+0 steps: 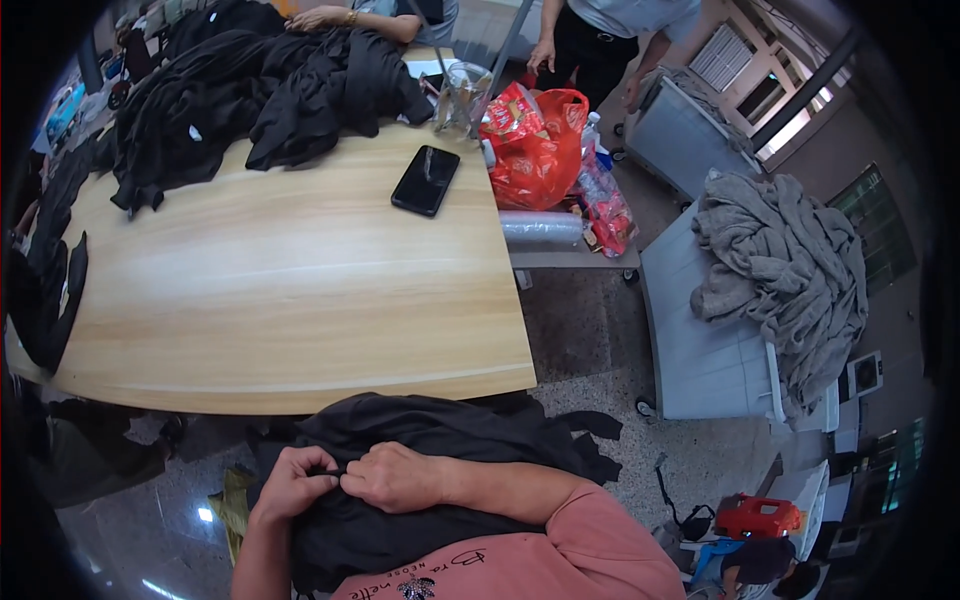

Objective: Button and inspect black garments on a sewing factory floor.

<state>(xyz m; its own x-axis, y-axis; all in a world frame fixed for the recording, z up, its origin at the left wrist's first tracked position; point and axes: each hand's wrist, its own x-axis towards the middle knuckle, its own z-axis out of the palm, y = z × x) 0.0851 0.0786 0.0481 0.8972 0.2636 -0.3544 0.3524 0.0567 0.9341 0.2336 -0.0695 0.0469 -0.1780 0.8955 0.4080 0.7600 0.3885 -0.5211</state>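
A black garment [430,430] lies bunched across my lap, below the near edge of the wooden table [300,300]. My left hand [298,482] pinches a narrow fold of it between thumb and fingers. Close beside it, my right hand [392,478] is closed on the same fold, knuckles up. The two hands nearly touch, and the cloth between them is mostly hidden by the fingers. What part of the garment they grip is too small to make out.
Black garments [270,90] are heaped along the table's far side, near a black phone [426,181]. Right of the table are a red plastic bag [545,150] and a wheeled bin [700,330] piled with grey cloth [790,270]. A person [600,40] stands beyond.
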